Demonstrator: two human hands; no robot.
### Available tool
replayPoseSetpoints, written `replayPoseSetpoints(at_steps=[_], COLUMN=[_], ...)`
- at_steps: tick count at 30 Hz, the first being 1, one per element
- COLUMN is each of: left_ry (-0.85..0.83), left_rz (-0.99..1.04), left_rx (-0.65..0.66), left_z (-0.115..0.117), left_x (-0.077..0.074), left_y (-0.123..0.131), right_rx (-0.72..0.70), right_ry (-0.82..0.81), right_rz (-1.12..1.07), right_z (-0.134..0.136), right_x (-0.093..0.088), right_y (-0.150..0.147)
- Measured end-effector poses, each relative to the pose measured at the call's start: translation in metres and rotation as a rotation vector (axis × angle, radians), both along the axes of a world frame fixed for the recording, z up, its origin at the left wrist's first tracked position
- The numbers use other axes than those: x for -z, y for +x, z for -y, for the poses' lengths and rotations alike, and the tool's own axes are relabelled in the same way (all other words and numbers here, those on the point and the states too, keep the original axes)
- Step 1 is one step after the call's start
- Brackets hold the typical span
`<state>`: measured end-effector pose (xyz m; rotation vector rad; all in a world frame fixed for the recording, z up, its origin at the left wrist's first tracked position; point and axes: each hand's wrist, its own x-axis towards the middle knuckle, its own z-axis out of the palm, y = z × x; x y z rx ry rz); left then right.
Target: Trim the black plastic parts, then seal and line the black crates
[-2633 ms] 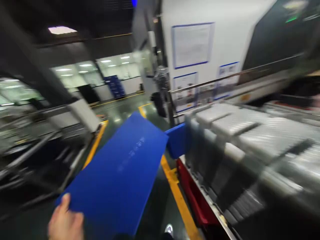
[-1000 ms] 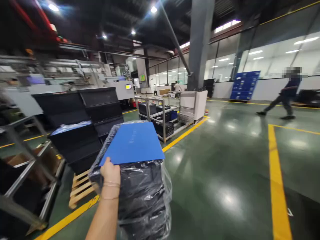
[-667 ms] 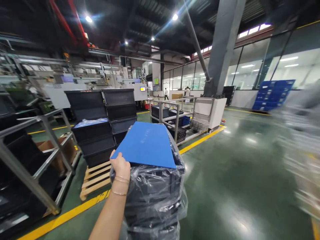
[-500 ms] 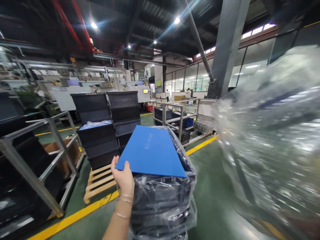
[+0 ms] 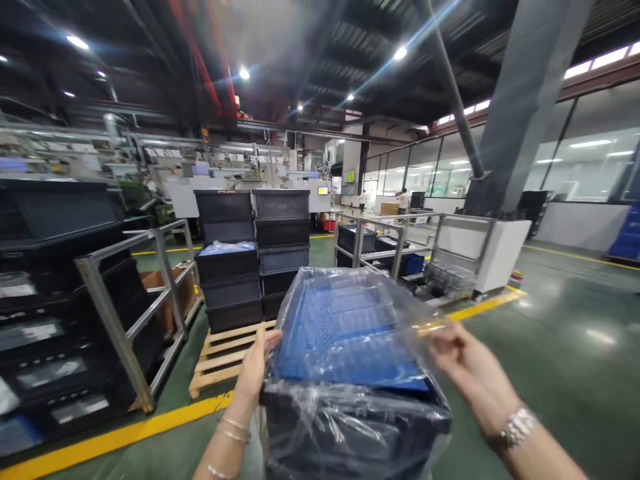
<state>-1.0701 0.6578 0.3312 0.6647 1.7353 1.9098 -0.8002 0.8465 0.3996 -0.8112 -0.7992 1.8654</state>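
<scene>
A clear plastic film (image 5: 350, 293) lies drawn over a blue plastic sheet (image 5: 345, 350), which sits flat on a stack of black plastic crates (image 5: 350, 427) at 12 o'clock, close in front of the person. The right hand (image 5: 467, 363) pinches the film's edge between fingers and thumb at 2 o'clock. The left hand (image 5: 255, 370) is spread, touching the film's side at 10 o'clock. Further black crates (image 5: 230, 293) stand on a wooden pallet (image 5: 225, 357) at 11 o'clock, a steel rack (image 5: 165, 287) at 9 o'clock, and a steel cart (image 5: 358, 243) at 1 o'clock.
</scene>
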Motion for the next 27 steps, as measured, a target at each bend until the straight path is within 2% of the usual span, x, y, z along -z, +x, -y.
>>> replayPoseSetpoints(at_steps=[1,3,5,7,8,11,12,13,15,18,21,23,25,27], left_ry=[0.017,-0.007,-0.081,-0.2,-0.273,-0.494,-0.564,-0.634,-0.772,-0.859,-0.785,-0.764,-0.803,-0.879], left_rz=[0.032,0.007,-0.124,-0.332,-0.439,-0.7,-0.756,-0.802,-0.866,-0.845,-0.653,-0.665,-0.817,-0.974], left_rx=[-0.016,-0.035,0.012,0.148,0.214,0.251,0.243,0.243,0.257,0.372,0.547,0.549,0.512,0.498], left_z=[0.004,0.013,0.022,0.027,0.027,0.019,0.015,0.011,0.006,0.007,0.005,-0.007,-0.032,-0.066], left_x=[-0.001,-0.004,-0.009,-0.016,-0.019,-0.028,-0.03,-0.033,-0.038,-0.051,-0.07,-0.081,-0.087,-0.086], left_y=[-0.002,-0.003,-0.002,-0.001,0.0,0.0,0.0,0.001,0.004,0.011,0.012,0.006,-0.003,-0.013], right_rx=[-0.052,-0.189,-0.349,-0.433,-0.411,-0.286,-0.292,-0.35,-0.585,-0.937,-1.137,-1.256,-1.312,-1.251], right_ry=[-0.062,-0.149,-0.051,0.289,0.508,1.137,1.309,1.453,1.613,1.602,1.522,1.424,1.324,1.27], right_rz=[0.045,0.18,0.418,0.718,0.839,0.957,0.959,0.971,1.048,1.184,1.284,1.34,1.374,1.399], right_z=[0.004,0.01,0.004,-0.014,-0.025,-0.049,-0.052,-0.053,-0.048,-0.033,-0.02,-0.02,-0.031,-0.054], right_x=[0.015,0.04,0.055,0.061,0.061,0.053,0.049,0.045,0.041,0.042,0.041,0.032,0.017,-0.002], right_y=[-0.013,-0.02,-0.005,0.019,0.03,0.045,0.043,0.038,0.022,-0.003,-0.019,-0.03,-0.051,-0.082])
